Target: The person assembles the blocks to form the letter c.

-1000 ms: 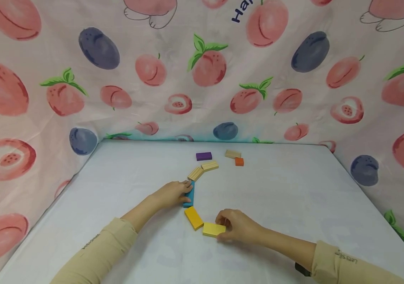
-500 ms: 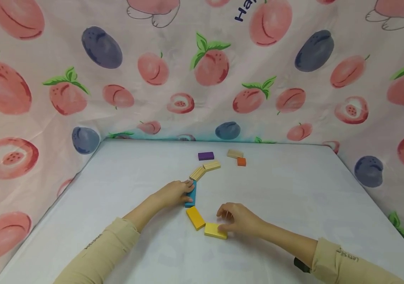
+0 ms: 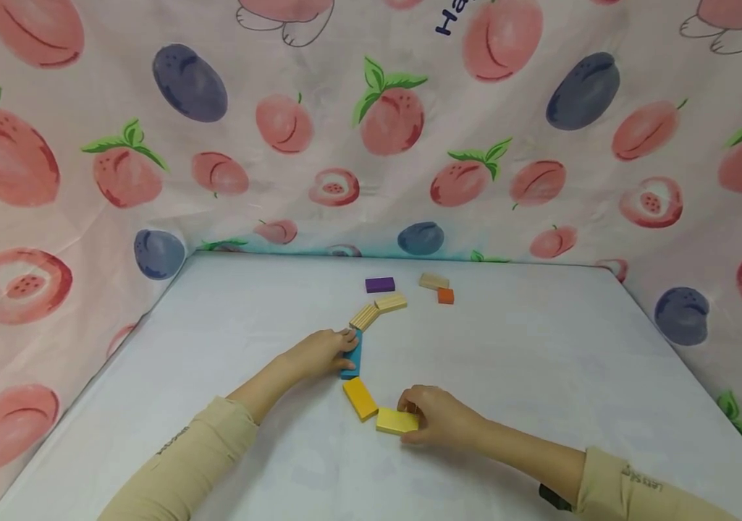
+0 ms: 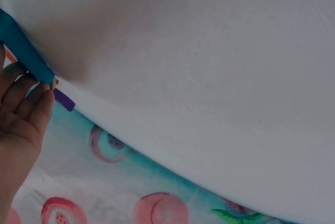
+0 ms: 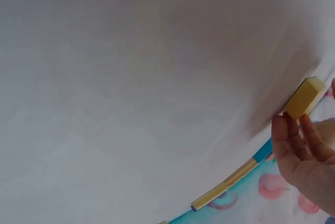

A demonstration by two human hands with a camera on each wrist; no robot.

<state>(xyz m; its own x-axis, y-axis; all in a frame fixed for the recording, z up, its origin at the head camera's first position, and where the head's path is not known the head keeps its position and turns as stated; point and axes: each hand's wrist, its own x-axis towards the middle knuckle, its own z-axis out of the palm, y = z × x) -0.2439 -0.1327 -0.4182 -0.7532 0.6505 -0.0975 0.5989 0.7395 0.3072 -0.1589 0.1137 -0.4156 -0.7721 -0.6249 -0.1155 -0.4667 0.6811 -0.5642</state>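
Observation:
My left hand [image 3: 320,353] holds a blue rectangular block [image 3: 352,366] by its long sides, the thumb toward its near end. In the left wrist view the fingers lie along the edge of that blue block [image 4: 25,48]. With thumb and fingers, my right hand [image 3: 445,420] pinches the right end of a light yellow block [image 3: 394,420], which lies flat on the table. The right wrist view shows the fingertips at the light yellow block [image 5: 305,98]. Between the two held blocks lies a darker yellow block [image 3: 360,399], its ends close to both.
Beyond the blue block, two plain wooden blocks, one ridged [image 3: 365,317] and one paler [image 3: 391,302], continue the curved row. Farther back lie a purple block [image 3: 380,285], another wooden block [image 3: 433,281] and a small orange block [image 3: 445,296]. A fruit-print cloth [image 3: 338,152] hangs behind the white table [image 3: 527,347].
Half a second ago my right hand was raised with its fingers off the light yellow block's far side; now it has come down and grips the block's right end. The left hand stays put.

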